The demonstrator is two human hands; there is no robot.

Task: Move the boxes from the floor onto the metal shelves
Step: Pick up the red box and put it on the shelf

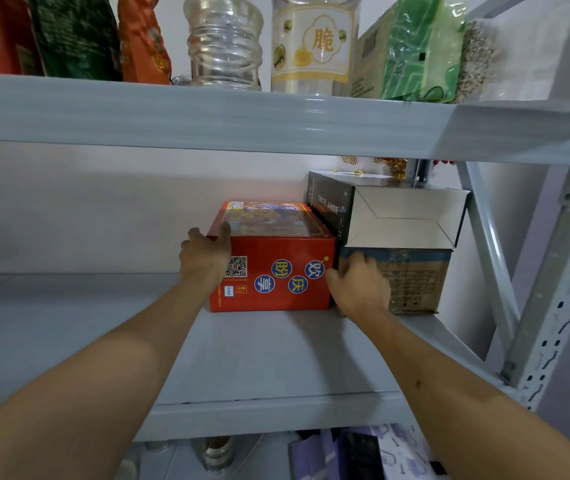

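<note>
A red box (276,268) with blue round labels stands on the grey metal shelf (259,355), toward the back. My left hand (205,256) grips its left upper edge, thumb on top. My right hand (358,284) holds the box's lower right corner, wedged between it and a brown cardboard box (415,282). A dark box with a white folded end (401,213) lies on top of the brown one. The red box touches both neighbours on its right.
The upper shelf beam (276,123) carries snack bags (75,36), a clear plastic bottle (224,43), a labelled jar (314,46) and a green packet (411,50). A perforated upright (553,306) and diagonal brace stand at right. Purple packages (363,452) sit on the shelf below.
</note>
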